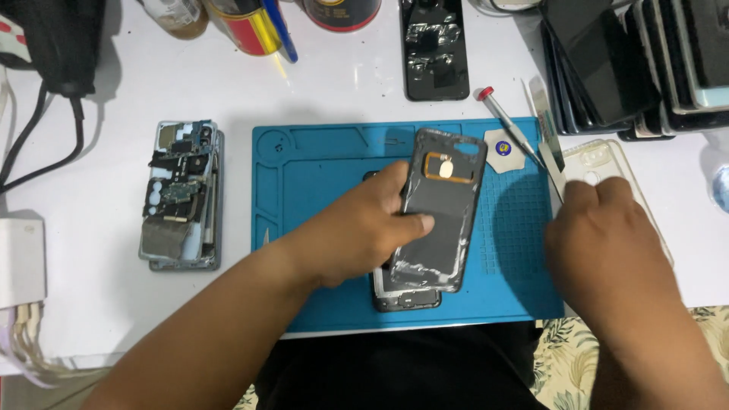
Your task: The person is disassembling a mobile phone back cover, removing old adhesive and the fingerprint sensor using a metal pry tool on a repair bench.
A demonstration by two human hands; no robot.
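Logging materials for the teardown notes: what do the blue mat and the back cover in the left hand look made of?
Blue mat: looks like silicone or soft rubber, matte, with moulded trays and a grid of small cells. Back cover, held by the left hand: probably dark plastic, inner face semi-gloss, with shiny adhesive remnants along the bottom edge; glass can't be ruled out.

- I see a white table [334, 95]; everything sits on it.
- Blue work mat [516, 266] at the centre, near the front edge.
- Opened phone with bare circuit boards [181, 196] to the left of the mat, apart from it.
- Black phone back cover [434, 49] lies flat behind the mat.
- Stack of dark phones [630, 64] at the far right corner.
- Clear phone case [607, 163] just right of the mat.
- Red-capped screwdriver [507, 125] lies slanted across the mat's far right corner.
- Cans and bottles [250, 23] along the far edge.
- Black cable [45, 144] and white box [21, 262] at the left edge.
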